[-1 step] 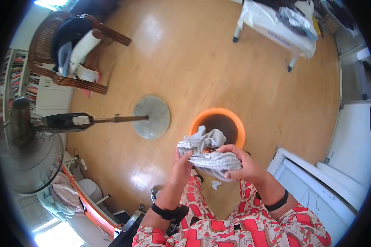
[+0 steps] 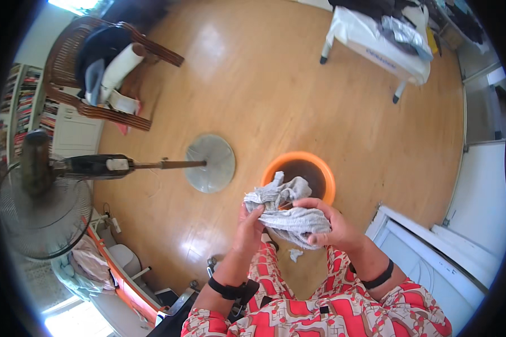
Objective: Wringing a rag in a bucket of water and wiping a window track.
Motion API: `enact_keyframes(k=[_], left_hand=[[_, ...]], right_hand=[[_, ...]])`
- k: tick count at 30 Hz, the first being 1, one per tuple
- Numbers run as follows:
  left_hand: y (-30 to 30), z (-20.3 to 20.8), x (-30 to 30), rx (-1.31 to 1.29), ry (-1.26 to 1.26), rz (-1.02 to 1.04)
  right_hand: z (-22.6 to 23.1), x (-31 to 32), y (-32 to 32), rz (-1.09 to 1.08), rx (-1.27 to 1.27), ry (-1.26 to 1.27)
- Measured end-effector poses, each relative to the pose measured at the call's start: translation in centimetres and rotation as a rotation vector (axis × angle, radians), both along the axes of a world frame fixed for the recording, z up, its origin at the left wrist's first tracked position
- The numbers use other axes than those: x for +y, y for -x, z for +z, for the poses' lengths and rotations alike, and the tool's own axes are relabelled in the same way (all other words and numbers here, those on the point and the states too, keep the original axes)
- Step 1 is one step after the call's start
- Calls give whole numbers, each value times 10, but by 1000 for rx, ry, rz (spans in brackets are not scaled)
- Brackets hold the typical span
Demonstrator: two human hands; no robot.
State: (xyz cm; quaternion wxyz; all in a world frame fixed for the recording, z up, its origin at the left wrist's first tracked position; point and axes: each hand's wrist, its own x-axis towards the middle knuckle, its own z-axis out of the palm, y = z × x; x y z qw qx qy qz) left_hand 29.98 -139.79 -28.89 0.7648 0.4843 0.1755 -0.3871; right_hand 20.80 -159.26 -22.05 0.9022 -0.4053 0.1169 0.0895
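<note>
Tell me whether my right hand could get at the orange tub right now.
Probably yes: the tub sits just beyond your right hand, and nothing seems to block its right rim. That hand is holding the cloth, though, so it may need to let go first.

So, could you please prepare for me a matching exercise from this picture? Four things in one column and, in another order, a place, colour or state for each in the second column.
Things
1. cloth
2. basin
3. fan
4. chair

Descriptions
A. brown, at the upper left, with things piled on it
B. round and orange
C. held bunched in the left hand and the right hand
D. at the left, with a pole rising from a round greyish base

Right pairs: 1-C, 2-B, 3-D, 4-A
</note>
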Motion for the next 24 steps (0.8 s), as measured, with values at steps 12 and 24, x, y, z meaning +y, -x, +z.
enact_keyframes(k=[12, 24], left_hand=[[5, 153, 18, -33, 187, -467], [-32, 209, 114, -93, 131, 186]], right_hand=[[151, 37, -35, 55, -82, 347], [215, 127, -54, 575, -144, 671]])
